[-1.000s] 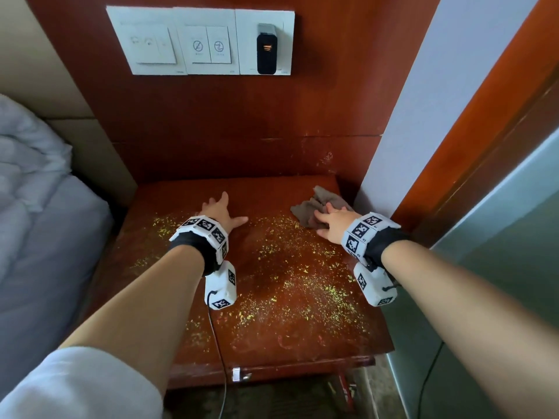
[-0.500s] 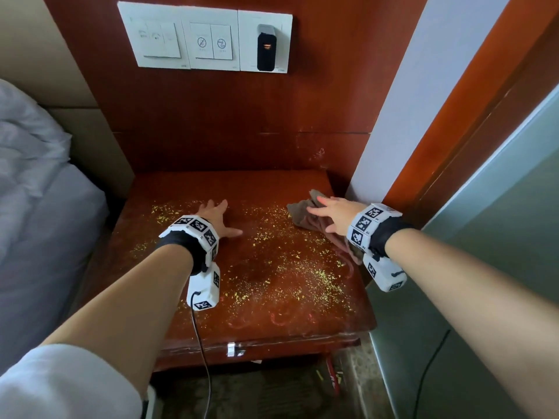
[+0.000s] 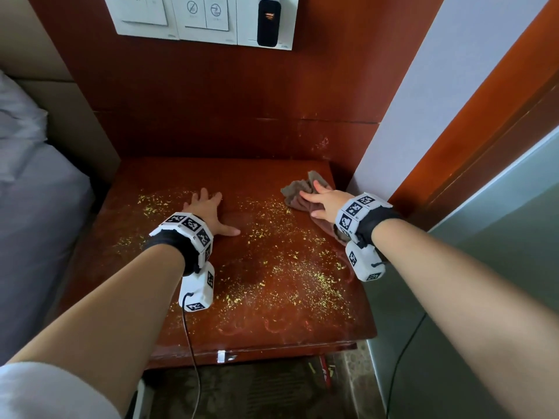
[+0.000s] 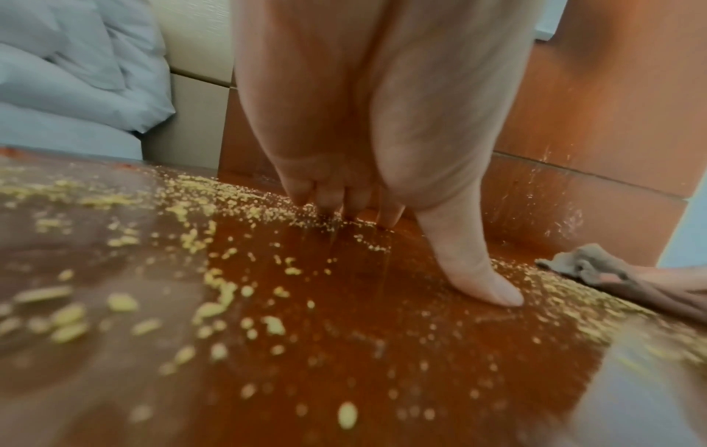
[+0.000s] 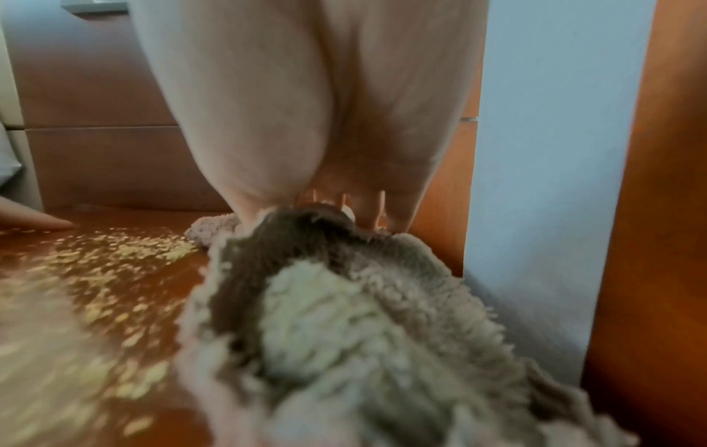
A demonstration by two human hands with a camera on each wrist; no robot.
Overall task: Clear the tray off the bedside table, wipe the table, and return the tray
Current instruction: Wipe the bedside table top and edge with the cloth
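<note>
Yellow crumbs [image 3: 302, 276] are scattered over the red-brown bedside table [image 3: 272, 328]. My left hand [image 3: 208, 210] lies flat on the tabletop among the crumbs, fingers spread and thumb out [image 4: 478, 281]. My right hand [image 3: 323, 201] presses with straight fingers on a grey-brown cloth [image 3: 295, 192] at the table's right rear, close to the wall. In the right wrist view the cloth [image 5: 363, 317] bunches under the palm and trails back toward the wrist. No tray is in view.
A bed with grey bedding [image 3: 36, 207] borders the table on the left. A wood panel with a switch plate [image 3: 199, 19] rises behind it, and a white wall [image 3: 423, 101] and door frame [image 3: 484, 131] stand to the right. Carpet [image 3: 242, 394] lies below the front edge.
My right hand has slid further onto the cloth, which now trails under the wrist instead of bunching ahead of the fingers. The left hand has stayed flat in place.
</note>
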